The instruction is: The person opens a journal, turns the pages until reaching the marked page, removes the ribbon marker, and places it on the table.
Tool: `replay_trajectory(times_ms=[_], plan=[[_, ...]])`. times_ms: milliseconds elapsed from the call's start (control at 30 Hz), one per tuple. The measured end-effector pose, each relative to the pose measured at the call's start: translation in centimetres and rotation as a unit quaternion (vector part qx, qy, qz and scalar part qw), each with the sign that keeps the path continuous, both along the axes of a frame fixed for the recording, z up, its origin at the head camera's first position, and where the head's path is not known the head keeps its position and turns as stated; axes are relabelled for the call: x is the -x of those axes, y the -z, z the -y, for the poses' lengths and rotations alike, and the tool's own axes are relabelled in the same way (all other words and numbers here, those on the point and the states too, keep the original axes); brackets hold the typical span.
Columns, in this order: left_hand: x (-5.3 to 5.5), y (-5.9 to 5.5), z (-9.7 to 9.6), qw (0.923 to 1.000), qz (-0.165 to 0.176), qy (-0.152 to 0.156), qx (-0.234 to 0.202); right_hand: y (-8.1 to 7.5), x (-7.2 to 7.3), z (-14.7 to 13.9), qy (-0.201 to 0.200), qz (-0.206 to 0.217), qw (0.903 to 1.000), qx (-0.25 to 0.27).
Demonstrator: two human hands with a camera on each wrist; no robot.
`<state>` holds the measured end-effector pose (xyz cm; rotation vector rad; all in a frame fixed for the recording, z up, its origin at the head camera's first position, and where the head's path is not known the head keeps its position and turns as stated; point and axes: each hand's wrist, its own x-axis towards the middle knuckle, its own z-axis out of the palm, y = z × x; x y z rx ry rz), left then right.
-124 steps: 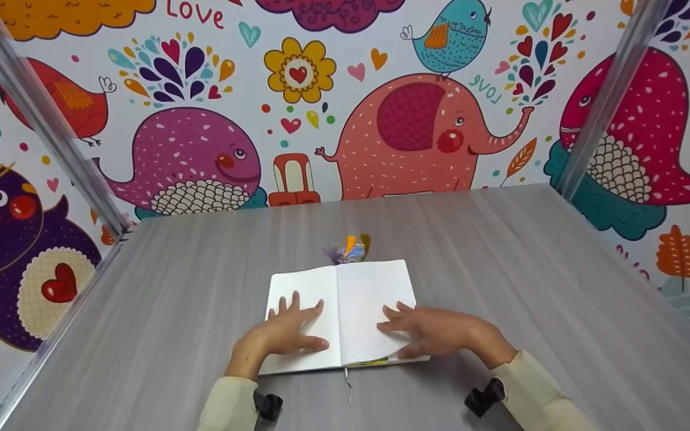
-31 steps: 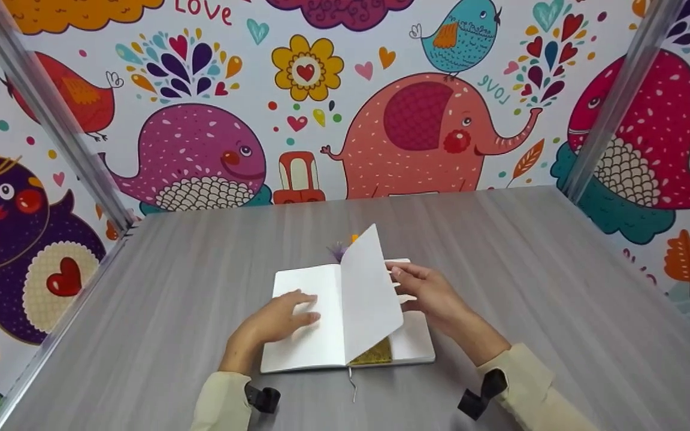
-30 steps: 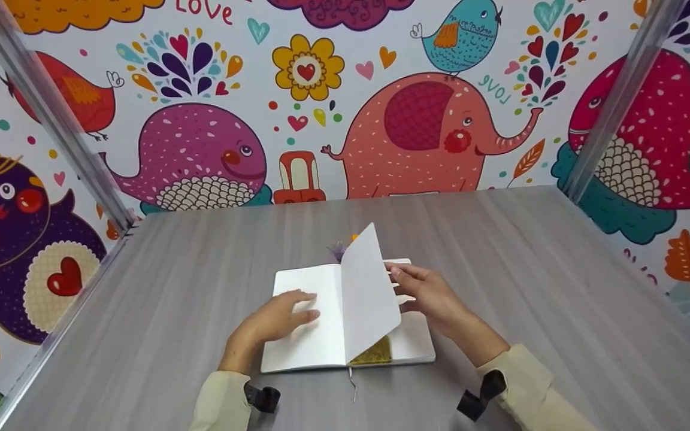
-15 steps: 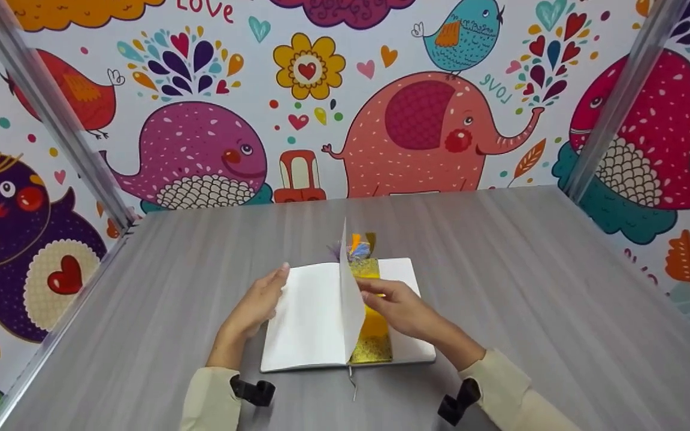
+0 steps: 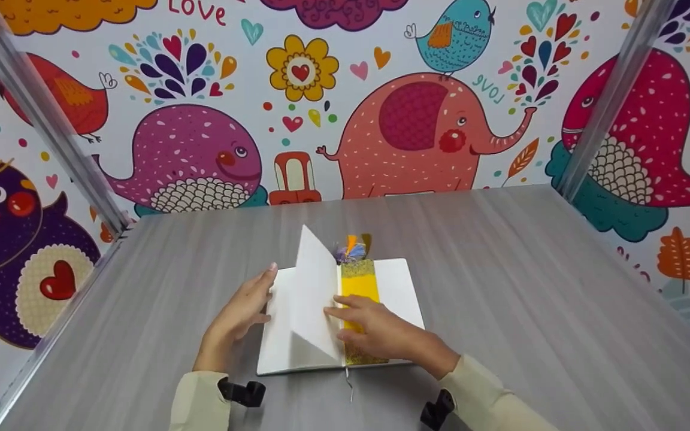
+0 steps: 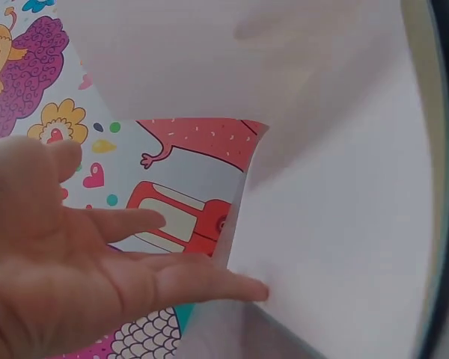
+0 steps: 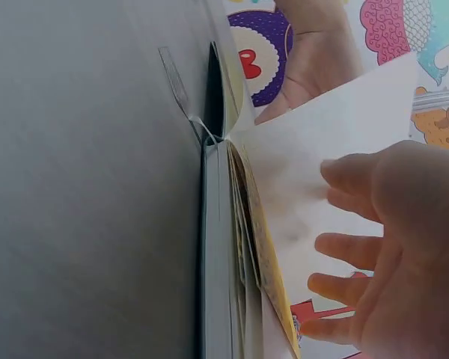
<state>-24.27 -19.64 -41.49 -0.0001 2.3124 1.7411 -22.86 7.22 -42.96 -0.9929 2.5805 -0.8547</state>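
An open notebook [image 5: 399, 281] lies on the table, one white page [image 5: 315, 287] standing up and leaning left. My right hand [image 5: 375, 329] is over the gutter, its extended fingers at the raised page; in the right wrist view those fingers are spread and hold nothing. Beneath that hand a yellow and gold bookmark [image 5: 360, 284] lies along the right-hand side, a colourful tassel [image 5: 354, 251] sticking out past the top edge. My left hand [image 5: 246, 308] is at the notebook's left edge, fingers loosely extended; in the left wrist view a fingertip touches the paper [image 6: 337, 224].
A thin ribbon [image 5: 348, 383] trails from the notebook's lower edge onto the grey table [image 5: 501, 269]. Walls printed with cartoon animals [image 5: 411, 137] enclose the table at the back and sides, with metal posts [image 5: 599, 114] at the corners.
The raised page has swung from right to left past upright, uncovering the bookmark. My right hand has moved left with it. My left hand has drawn back from the left page to its edge.
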Motion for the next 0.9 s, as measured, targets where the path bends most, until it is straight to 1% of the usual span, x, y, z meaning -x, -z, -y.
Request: replay_trajectory(times_ms=[100, 167, 233, 300, 367, 400, 433, 533, 633, 700, 800, 900], plan=[[-0.4, -0.6, 0.3, 0.9999, -0.011, 0.008, 0.008, 0.1, -0.1, 0.3, -0.004, 0.001, 0.9995, -0.030], [-0.7, -1.0, 0.4, 0.9994, -0.020, 0.012, 0.026, 0.2, -0.3, 0.5, -0.001, 0.007, 0.9991, -0.041], [-0.9, -1.4, 0.3, 0.9977, -0.032, 0.011, 0.058, 0.3, -0.3, 0.7, 0.000, 0.010, 0.9987, -0.049], [-1.0, -1.6, 0.2, 0.9943, -0.042, 0.009, 0.097, 0.4, -0.4, 0.8, -0.004, 0.007, 0.9981, -0.062], [-0.9, -1.5, -0.1, 0.9872, -0.055, 0.017, 0.148, 0.5, -0.4, 0.8, -0.010, 0.006, 0.9972, -0.073], [-0.9, -1.3, -0.3, 0.9825, -0.062, 0.022, 0.174, 0.5, -0.4, 0.8, -0.012, 0.006, 0.9968, -0.079], [-0.9, -1.2, -0.6, 0.9776, -0.066, 0.032, 0.197, 0.5, -0.4, 0.8, -0.014, 0.006, 0.9963, -0.084], [-0.8, -0.5, -1.4, 0.9612, -0.075, 0.073, 0.255, 0.5, -0.5, 0.8, -0.017, 0.005, 0.9955, -0.093], [-0.9, 0.0, -2.0, 0.9495, -0.066, 0.104, 0.289, 0.6, -0.5, 0.8, -0.023, -0.006, 0.9951, -0.096], [-0.9, 0.4, -2.3, 0.9431, -0.059, 0.118, 0.305, 0.6, -0.5, 0.7, -0.026, -0.012, 0.9947, -0.099], [-1.0, 0.7, -2.5, 0.9360, -0.048, 0.133, 0.322, 0.7, -0.5, 0.7, -0.028, -0.014, 0.9942, -0.103], [-1.0, 1.0, -2.7, 0.9314, -0.033, 0.142, 0.334, 0.8, -0.5, 0.6, -0.026, -0.010, 0.9940, -0.106]])
